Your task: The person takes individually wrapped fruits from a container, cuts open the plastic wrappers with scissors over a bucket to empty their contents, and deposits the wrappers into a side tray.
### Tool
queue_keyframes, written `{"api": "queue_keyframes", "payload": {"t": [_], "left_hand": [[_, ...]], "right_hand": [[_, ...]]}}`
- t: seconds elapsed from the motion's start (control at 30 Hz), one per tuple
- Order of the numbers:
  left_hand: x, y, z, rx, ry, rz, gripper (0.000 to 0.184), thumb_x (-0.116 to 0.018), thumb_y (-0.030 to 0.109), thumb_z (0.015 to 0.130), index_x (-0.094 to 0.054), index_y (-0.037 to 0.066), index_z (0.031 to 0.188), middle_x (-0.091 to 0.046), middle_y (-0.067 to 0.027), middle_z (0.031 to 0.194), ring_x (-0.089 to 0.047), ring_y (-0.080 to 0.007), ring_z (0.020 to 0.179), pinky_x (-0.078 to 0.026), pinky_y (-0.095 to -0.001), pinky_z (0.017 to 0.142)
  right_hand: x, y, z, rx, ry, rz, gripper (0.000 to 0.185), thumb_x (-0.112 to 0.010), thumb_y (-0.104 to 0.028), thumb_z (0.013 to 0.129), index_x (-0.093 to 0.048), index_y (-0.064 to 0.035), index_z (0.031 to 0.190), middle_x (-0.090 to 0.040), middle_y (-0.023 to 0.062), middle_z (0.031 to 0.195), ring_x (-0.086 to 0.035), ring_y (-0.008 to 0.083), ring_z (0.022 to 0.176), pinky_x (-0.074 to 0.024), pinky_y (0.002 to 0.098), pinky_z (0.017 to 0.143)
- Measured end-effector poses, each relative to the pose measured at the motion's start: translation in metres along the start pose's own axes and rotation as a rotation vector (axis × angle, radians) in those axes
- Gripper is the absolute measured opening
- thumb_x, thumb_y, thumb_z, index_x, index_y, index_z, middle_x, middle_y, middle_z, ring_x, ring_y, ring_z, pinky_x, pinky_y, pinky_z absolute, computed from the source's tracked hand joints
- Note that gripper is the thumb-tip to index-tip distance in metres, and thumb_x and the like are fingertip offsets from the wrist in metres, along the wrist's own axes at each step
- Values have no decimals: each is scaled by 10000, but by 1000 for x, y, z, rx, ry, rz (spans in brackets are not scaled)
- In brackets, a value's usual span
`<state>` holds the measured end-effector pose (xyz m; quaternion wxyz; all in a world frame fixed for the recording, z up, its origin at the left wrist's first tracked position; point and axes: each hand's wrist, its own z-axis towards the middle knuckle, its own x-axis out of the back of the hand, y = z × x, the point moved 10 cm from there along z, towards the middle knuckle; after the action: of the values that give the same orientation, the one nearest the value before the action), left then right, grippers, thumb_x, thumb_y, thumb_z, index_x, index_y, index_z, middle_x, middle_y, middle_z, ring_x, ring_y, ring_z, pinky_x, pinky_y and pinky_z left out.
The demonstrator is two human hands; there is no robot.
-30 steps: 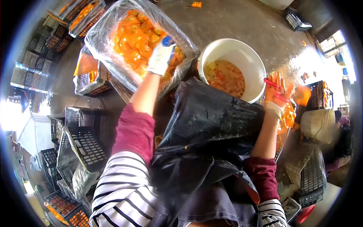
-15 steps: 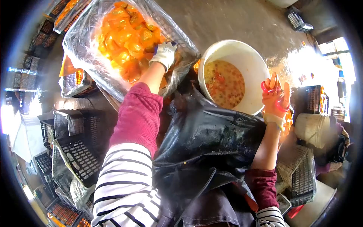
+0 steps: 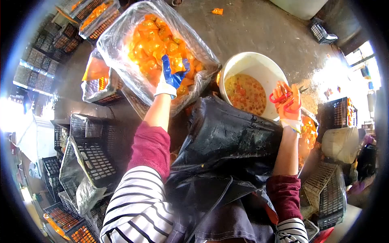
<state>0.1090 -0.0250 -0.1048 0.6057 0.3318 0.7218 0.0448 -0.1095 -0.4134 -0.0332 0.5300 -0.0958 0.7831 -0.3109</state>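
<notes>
My left hand [image 3: 174, 77], in a blue and white glove, is over a crate [image 3: 110, 48] lined with clear plastic and heaped with orange peppers [image 3: 148, 42]. An orange pepper [image 3: 176, 62] sits between its thumb and fingers. My right hand [image 3: 288, 104], in an orange glove, is closed around red-handled scissors [image 3: 279, 97] at the right rim of a white bucket [image 3: 273, 67]. Their blades are mostly hidden. Inside the bucket lie many small reddish and yellow-green pieces [image 3: 245, 95], too small to name. A black apron [image 3: 235, 133] covers my lap.
Another container of orange pieces [image 3: 308, 133] stands beside my right forearm. Black crates [image 3: 95, 162] are stacked at left, with more orange-filled crates [image 3: 99, 20] behind. A white bucket [image 3: 338, 143] lies at right. One orange piece [image 3: 217, 11] is on the floor.
My left hand has turned over and come up from the crate's near right side with an orange pepper. The whole view has shifted slightly. My right hand still holds the scissors.
</notes>
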Motion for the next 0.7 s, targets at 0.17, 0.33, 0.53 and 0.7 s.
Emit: {"api": "queue_keyframes", "payload": {"t": [0.17, 0.33, 0.53, 0.7], "left_hand": [[-43, -8, 12, -65, -22, 149, 453, -668, 271, 871, -522, 40, 1232, -603, -167, 1144, -596, -318, 1032, -516, -436, 890], [-133, -54, 20, -44, -207, 335, 384, -647, 238, 888, -541, 20, 1187, -616, -117, 1071, -609, -256, 976, -521, -380, 837], [-213, -93, 4, -220, -144, 731, 358, -661, 283, 871, -578, 52, 1131, -642, -96, 914, -623, -233, 789, -516, -335, 681], [-225, -59, 6, -917, 28, 1852, 609, -634, 363, 832, -442, 68, 1329, -612, -232, 1047, -605, -400, 947, -493, -450, 802]], "right_hand": [[2, 4, 2, 23, -92, -138, 403, -554, -314, 930, -512, 12, 1163, -583, 222, 1163, -587, 302, 1063, -485, 399, 920], [2, 6, 3, 211, -166, -522, 440, -557, -310, 934, -446, 25, 1197, -597, 256, 1101, -610, 318, 1000, -518, 372, 859], [-5, 13, 6, 88, -70, -530, 492, -516, -418, 937, -451, -20, 1219, -600, 255, 1120, -605, 353, 1012, -509, 421, 874], [-3, 16, 0, 105, -168, -392, 574, -449, -442, 959, -370, -24, 1345, -601, 231, 1141, -614, 345, 1014, -485, 409, 900]]}}
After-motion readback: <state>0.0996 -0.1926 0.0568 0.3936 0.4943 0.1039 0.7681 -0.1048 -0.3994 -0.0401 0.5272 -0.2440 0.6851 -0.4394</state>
